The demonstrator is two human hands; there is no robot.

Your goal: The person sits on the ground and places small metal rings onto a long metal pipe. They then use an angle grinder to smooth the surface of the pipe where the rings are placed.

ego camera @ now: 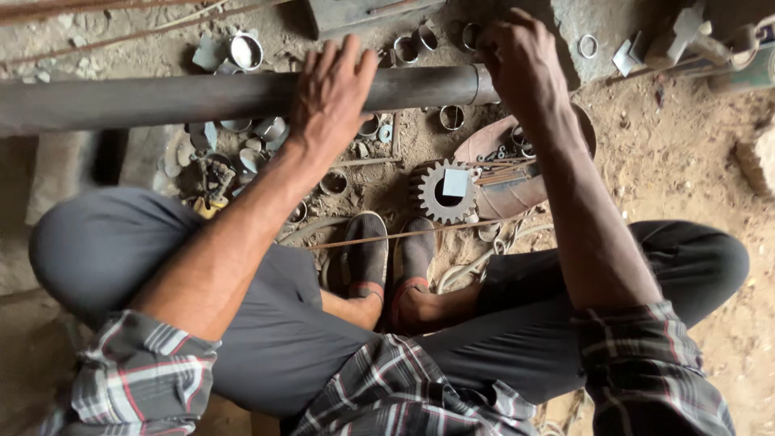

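Note:
A long dark metal pipe (161, 95) lies across the upper part of the head view, left to right. My left hand (331, 89) rests palm down on top of it, fingers spread and draped over the far side. My right hand (521, 60) is curled around the pipe's right end (484, 83), where a ring-like collar sits. I am sitting on the dirt floor with knees apart and my shoes (387, 258) together below the pipe.
A toothed metal gear (442, 194) with a small square plate on it lies by my feet. Several short metal rings (246, 50) and scraps litter the ground. A thin rod (420, 234) crosses my shoes. A rusty shallow pan (500, 186) holds thin rods.

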